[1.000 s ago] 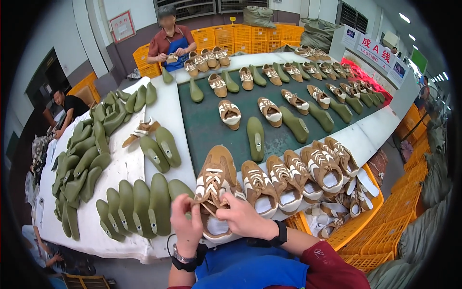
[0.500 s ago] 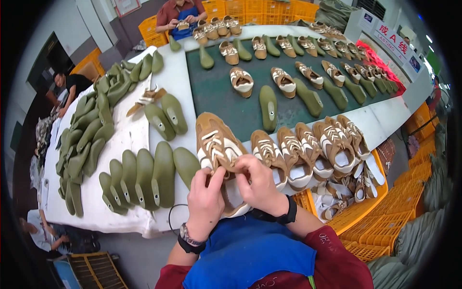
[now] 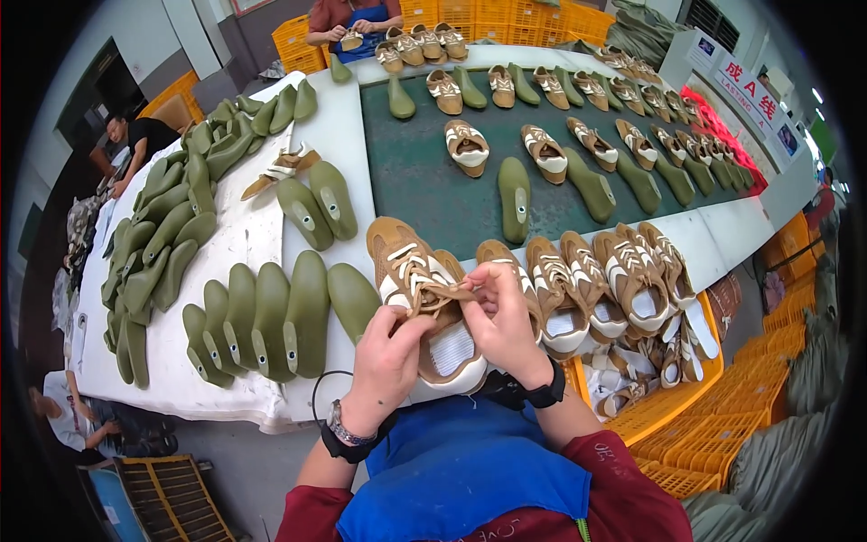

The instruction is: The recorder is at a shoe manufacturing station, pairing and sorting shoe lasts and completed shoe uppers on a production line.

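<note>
A brown and white sneaker (image 3: 397, 248) lies at the table's near edge, toe pointing away and its pale insole showing. My left hand (image 3: 386, 357) is closed, thumb and fingers pinching the left edge of its opening. Opposite it, my right hand (image 3: 504, 321) pinches the upper end of the lacing, by the tongue; whether it grips lace or tongue is hard to make out. Just right of my right hand stands a row of matching laced sneakers (image 3: 553, 280). Left of the held shoe are several green shoe lasts (image 3: 305, 312), upright in a row.
A pile of green lasts (image 3: 163, 226) covers the table's left side. Sneakers and lasts stand in rows on the green mat (image 3: 424, 190). A yellow crate (image 3: 664, 397) with shoe parts is at my right. Another person (image 3: 357, 23) works across the table.
My hands have moved apart, the right one up and to the right. More of the shoe's insole shows between them. The head view has shifted slightly.
</note>
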### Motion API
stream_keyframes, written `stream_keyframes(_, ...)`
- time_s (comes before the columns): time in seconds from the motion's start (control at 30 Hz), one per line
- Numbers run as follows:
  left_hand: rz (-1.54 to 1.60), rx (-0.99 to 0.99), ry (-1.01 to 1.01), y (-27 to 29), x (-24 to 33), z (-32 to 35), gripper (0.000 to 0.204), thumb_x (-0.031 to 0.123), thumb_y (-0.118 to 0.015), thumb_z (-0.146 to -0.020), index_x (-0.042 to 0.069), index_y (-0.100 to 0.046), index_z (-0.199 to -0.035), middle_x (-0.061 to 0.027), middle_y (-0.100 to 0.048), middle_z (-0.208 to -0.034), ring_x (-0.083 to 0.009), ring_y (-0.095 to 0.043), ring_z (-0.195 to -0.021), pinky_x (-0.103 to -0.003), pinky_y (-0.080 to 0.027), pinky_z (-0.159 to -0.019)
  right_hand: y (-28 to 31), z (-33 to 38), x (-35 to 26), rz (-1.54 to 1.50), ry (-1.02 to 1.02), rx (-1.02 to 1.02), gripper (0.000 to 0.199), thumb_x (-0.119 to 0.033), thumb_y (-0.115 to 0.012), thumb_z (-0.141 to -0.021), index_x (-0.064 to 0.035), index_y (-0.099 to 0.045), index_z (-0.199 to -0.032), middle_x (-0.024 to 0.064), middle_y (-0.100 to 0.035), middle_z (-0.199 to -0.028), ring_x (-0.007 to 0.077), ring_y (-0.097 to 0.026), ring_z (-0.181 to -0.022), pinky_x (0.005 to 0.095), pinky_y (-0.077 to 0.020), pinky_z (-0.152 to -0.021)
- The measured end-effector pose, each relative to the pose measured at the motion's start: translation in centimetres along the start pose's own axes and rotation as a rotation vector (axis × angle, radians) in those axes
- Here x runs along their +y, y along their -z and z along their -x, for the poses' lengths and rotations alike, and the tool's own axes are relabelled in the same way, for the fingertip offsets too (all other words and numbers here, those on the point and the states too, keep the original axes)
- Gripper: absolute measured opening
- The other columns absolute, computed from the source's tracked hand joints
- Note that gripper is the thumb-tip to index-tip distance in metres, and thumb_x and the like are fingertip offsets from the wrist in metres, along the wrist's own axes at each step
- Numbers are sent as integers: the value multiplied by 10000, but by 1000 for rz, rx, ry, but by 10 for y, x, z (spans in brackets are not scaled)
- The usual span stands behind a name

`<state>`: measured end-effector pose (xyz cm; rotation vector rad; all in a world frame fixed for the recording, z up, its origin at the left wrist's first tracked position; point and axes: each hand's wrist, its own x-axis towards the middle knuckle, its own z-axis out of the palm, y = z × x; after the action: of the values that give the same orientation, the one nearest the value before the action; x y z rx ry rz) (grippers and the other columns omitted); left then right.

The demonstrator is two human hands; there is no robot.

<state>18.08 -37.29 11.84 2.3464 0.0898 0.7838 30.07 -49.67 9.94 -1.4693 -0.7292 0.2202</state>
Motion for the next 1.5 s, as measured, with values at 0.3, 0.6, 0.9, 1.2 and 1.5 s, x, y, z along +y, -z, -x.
stream_keyframes(0.3, -110, 149, 138, -7, -23, 10, 363, -41, -531, -774, -2, -471, -1131, -173, -556, -900, -352, -559, -827, -404, -457, -712, 11, 27, -31, 518, 310, -414, 290, -217, -654, -782, -89, -584, -1034, 87, -584, -947, 272, -609, -784, 334, -499, -649)
stream_keyframes(0.6, -138, 32, 152, 0, -35, 26, 522, 58, -640, -760, -22, -431, -1232, -193, -559, -1059, -346, -533, -991, -402, -426, -866, 67, 26, -30, 656, 143, -303, 272, -193, -747, -708, -38, -593, -870, 66, -576, -769, 165, -574, -552, 269, -454, -505)
stream_keyframes(0.9, -290, -53, 287, -27, -71, 83, 488, 0, -585, -686, -7, -448, -1153, -260, -354, -1282, -501, -272, -1222, -545, -258, -1022, 97, 39, 6, 935, -92, -311, 385, -392, -695, -725, -45, -572, -836, 143, -600, -774, 341, -597, -720, 407, -475, -617)
stream_keyframes(1.2, -67, 68, 452, -13, -96, 96, 564, -33, -540, -677, -9, -380, -1218, -251, -363, -1294, -414, -365, -1212, -416, -314, -1027, 99, 27, 6, 982, -117, -407, 454, -473, -698, -693, -30, -617, -750, 159, -606, -687, 342, -604, -676, 403, -474, -617)
stream_keyframes(1.5, 42, 58, 601, -24, -113, 87, 692, 19, -573, -712, 12, -290, -1342, -226, -446, -1255, -337, -443, -1182, -359, -351, -1000, 103, 28, 12, 957, -102, -389, 412, -432, -712, -685, -35, -620, -745, 147, -603, -676, 329, -606, -662, 390, -475, -606)
